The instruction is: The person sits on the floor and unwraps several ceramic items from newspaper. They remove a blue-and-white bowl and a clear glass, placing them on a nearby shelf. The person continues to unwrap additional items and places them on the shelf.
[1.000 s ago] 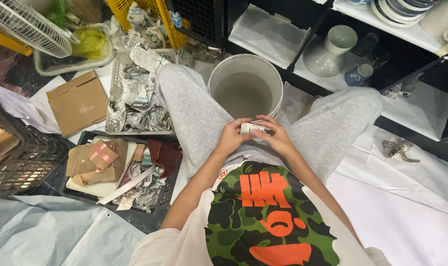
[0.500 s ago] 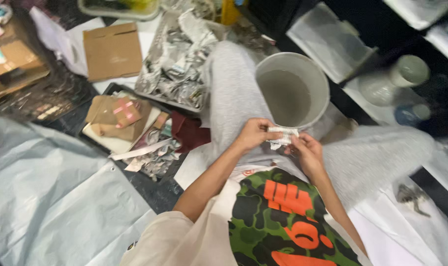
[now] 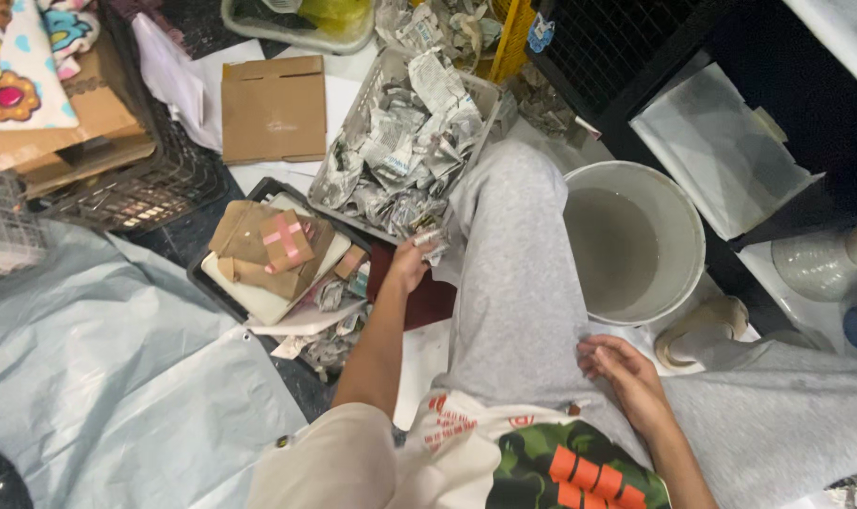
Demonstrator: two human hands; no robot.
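One newspaper scrap (image 3: 432, 238) pinched in left hand (image 3: 410, 266) beside basket (image 3: 485, 94) | right hand (image 3: 625, 372) loosely open, empty, on thigh

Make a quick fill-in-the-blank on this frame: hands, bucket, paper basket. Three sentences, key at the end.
1. The left hand holds a crumpled scrap of newspaper at the near edge of the ____ basket full of crumpled newspaper.
2. The right hand rests empty on the grey-trousered ____.
3. The white bucket beside that leg holds cloudy grey ____.

Missing words: white; leg; liquid
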